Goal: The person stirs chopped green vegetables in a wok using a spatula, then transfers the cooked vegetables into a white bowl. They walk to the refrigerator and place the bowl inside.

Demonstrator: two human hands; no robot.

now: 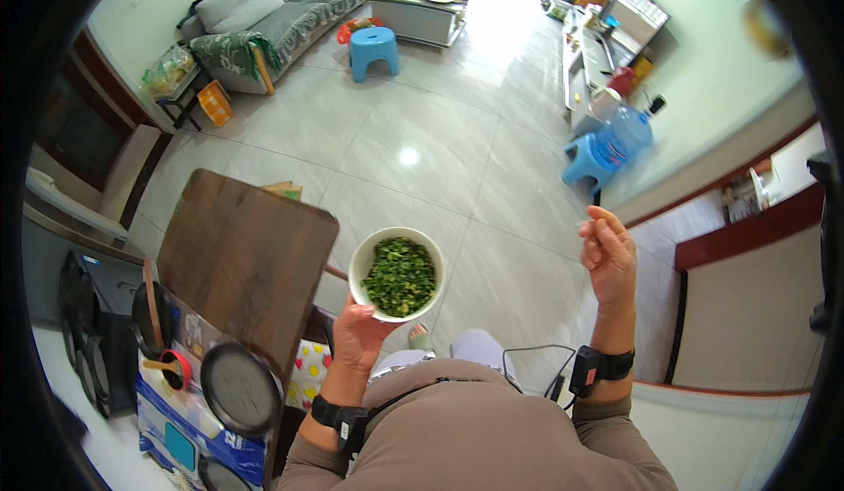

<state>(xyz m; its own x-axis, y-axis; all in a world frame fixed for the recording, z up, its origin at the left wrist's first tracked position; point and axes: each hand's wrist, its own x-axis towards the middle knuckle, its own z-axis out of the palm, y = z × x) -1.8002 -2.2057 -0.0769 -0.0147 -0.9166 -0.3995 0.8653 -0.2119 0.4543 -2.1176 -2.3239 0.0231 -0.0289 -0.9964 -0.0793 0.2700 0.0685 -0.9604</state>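
My left hand (362, 334) holds a white bowl (440, 285) by its near left rim, in front of my body. Chopped green leaves with small yellowish bits (399, 276) fill much of the bowl. Well to the right, my right hand (606, 250) is raised with its fingers curled and thumb near the fingertips. Something small and pale may be at its fingertips; I cannot tell what it is.
A wooden table (244, 240) stands at the left, beside a surface with a round dark pan (240, 389) and a red bowl (175, 369). A blue stool (374, 49) is ahead; a water bottle (623, 136) rests on another at right. A sofa (297, 13) lines the left wall.
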